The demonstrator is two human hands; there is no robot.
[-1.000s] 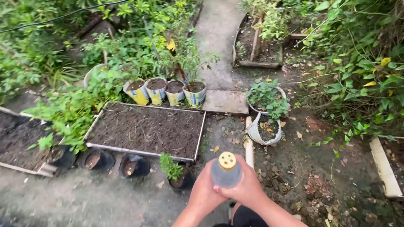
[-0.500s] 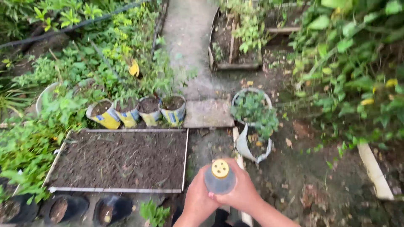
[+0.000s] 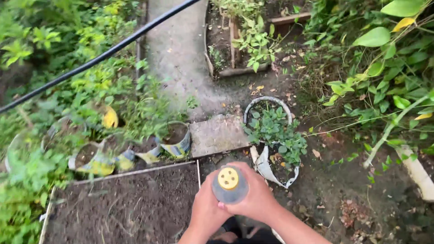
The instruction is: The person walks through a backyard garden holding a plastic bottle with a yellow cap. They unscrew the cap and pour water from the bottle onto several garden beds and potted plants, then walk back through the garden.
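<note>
Okay, far left: leafy green plants (image 3: 31,180), blurred, with a black cable (image 3: 90,61) running diagonally above them. Near left sits a framed soil bed (image 3: 131,208), dark earth inside a thin pale border. Just beyond its far edge stands a row of yellow-and-blue wrapped pots (image 3: 176,142); you can make out about 3, the left ones smeared by motion. A flat stone slab (image 3: 217,134) lies just right of that row, and a concrete path (image 3: 178,49) runs away from it to the far side.

Centre, near: your left hand (image 3: 205,210) and your right hand (image 3: 253,203) are both wrapped around a clear plastic bottle (image 3: 229,192), fingers closed on its body and touching each other. Its yellow cap with small holes (image 3: 228,178) faces the camera. The bottle sits low centre, over the gap between the soil bed's right corner and a white torn pot (image 3: 266,167) with a leafy green plant (image 3: 275,133).

Far centre-right: a small edged planting bed (image 3: 226,54). Right side: dense shrubs (image 3: 384,81) and a pale pipe (image 3: 418,171) on bare ground.
</note>
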